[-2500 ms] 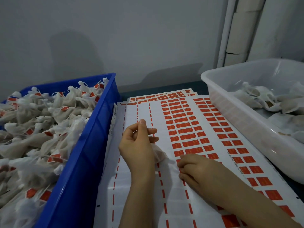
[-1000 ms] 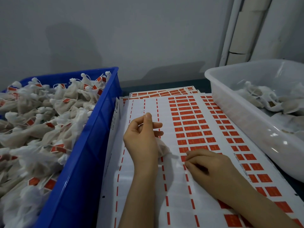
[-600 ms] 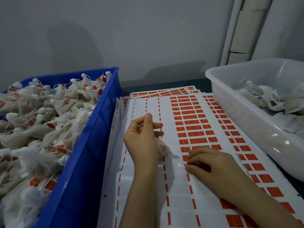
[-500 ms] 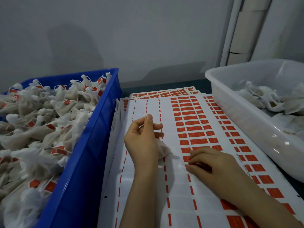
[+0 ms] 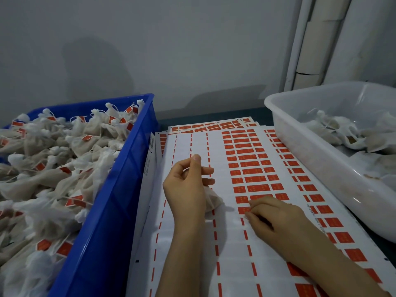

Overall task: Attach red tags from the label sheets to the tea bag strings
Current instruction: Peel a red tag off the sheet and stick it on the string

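Left hand (image 5: 188, 187) curls round a bag (image 5: 212, 202); right hand (image 5: 276, 221), fingers curled, touches a tag (image 5: 243, 210) on the sheet (image 5: 231, 254), grip unclear; blue bin (image 5: 107, 221) left, white tub (image 5: 310, 168) right.

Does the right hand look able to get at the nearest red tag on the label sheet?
Probably yes: the right hand rests on the label sheet with its fingertips at the nearest red tag, nothing between them. The left hand, holding a tea bag, is off to the side.
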Available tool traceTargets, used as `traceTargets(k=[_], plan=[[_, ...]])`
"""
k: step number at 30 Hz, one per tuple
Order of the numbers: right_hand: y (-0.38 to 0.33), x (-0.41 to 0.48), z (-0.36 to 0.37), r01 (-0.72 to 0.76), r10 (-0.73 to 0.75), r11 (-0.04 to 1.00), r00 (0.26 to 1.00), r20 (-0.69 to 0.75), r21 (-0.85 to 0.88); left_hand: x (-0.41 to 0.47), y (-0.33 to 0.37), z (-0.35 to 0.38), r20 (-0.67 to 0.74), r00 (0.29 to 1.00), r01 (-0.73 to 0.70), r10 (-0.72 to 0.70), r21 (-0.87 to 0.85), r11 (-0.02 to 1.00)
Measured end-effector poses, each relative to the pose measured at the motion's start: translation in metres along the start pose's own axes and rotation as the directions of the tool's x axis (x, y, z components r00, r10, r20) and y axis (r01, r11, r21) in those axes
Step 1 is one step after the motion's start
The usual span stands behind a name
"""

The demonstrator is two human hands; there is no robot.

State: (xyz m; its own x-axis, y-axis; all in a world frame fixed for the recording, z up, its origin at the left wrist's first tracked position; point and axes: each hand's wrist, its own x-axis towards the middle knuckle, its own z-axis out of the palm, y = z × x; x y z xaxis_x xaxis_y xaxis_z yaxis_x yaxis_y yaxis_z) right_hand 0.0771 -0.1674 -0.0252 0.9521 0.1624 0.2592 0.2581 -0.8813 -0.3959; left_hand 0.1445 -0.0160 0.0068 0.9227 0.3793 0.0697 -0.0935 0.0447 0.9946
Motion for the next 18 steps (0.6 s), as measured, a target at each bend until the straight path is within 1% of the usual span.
traceTargets(k=[3,6,9,12,16,18], plan=[[-0.001,0.001,-0.001,-0.014,0.015,1.0,0.999,-0.043,0.028,0.0,0.0,0.0,0.017,1.0,0.004,-0.004,-0.006,1.0],[0.0,0.003,-0.005,-0.076,0.084,0.994,0.992,-0.092,0.085,-0.001,0.002,0.001,0.055,0.998,0.01,-0.01,-0.006,1.0],[0.001,0.005,-0.007,-0.107,0.117,0.989,0.988,-0.104,0.098,-0.002,0.004,0.002,0.098,0.995,0.012,-0.011,-0.01,1.0],[0.003,0.004,-0.009,-0.125,0.131,0.986,0.99,-0.045,0.112,-0.004,0.008,0.003,0.126,0.992,0.013,-0.01,-0.023,1.0],[0.008,0.004,-0.018,-0.167,0.153,0.972,0.984,0.092,0.163,-0.003,0.009,0.002,0.162,0.986,0.053,-0.043,-0.055,0.997],[0.01,0.004,-0.025,-0.2,0.181,0.956,0.978,0.106,0.214,-0.002,0.01,0.002,0.189,0.979,0.088,-0.073,-0.071,0.994]])
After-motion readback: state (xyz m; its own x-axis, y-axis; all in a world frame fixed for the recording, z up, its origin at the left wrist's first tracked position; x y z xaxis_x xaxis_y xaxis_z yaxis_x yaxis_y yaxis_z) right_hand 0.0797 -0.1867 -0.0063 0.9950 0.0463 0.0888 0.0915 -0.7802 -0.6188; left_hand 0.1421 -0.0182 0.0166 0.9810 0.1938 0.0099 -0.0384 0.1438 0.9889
